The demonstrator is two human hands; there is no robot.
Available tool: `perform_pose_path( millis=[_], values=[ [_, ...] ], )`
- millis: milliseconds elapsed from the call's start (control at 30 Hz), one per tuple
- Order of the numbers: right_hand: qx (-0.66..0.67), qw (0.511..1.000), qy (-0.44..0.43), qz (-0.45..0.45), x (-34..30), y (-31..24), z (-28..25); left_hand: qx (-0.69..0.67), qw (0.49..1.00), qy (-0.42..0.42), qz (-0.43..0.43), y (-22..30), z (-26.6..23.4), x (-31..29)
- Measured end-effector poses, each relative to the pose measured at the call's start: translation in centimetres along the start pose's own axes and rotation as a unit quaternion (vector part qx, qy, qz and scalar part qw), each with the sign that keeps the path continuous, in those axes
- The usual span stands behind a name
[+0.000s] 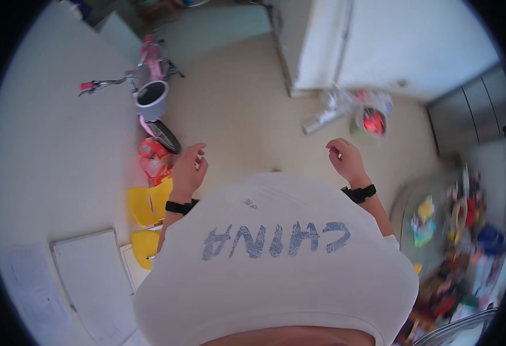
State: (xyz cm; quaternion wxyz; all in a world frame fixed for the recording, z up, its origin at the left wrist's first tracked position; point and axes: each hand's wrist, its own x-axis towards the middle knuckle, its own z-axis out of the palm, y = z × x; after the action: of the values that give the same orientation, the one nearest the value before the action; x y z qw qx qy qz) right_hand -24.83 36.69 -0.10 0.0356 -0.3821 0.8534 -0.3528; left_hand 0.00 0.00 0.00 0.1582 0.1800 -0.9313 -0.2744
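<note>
My left hand (189, 170) hangs in the air over the floor, loosely bent, with its thumb and fingers apart and nothing in them. Close to it are red plastic packages (154, 158) and the front wheel of a pink bicycle (166, 137). Across from it, my right hand (348, 161) is also raised, its fingers softly curled with a gap at the thumb, holding nothing that I can see. Beyond that hand stands a pale bin (361, 131) with something red inside. Each wrist wears a black band.
Yellow chairs (143, 206) line the left side, near a white board (94, 282). A grey basket (152, 102) is on the bicycle. At right, a cluttered glass table (406, 222) stands below grey cabinets (478, 109). A wall corner (292, 86) juts in at the far middle.
</note>
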Motion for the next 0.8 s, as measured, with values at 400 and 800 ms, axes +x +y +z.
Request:
perform_pose_path(
  millis=[400, 800],
  values=[
    [0.086, 0.949, -0.153, -0.264, 48.0, -3.8, 13.4, -0.009, 0.984, 0.100, -0.150, -13.0, -1.4, 25.1],
    [0.048, 0.999, 0.012, -0.016, 72.7, 8.5, 14.2, -0.015, 0.994, 0.038, 0.098, -25.2, -4.1, 72.2]
  ],
)
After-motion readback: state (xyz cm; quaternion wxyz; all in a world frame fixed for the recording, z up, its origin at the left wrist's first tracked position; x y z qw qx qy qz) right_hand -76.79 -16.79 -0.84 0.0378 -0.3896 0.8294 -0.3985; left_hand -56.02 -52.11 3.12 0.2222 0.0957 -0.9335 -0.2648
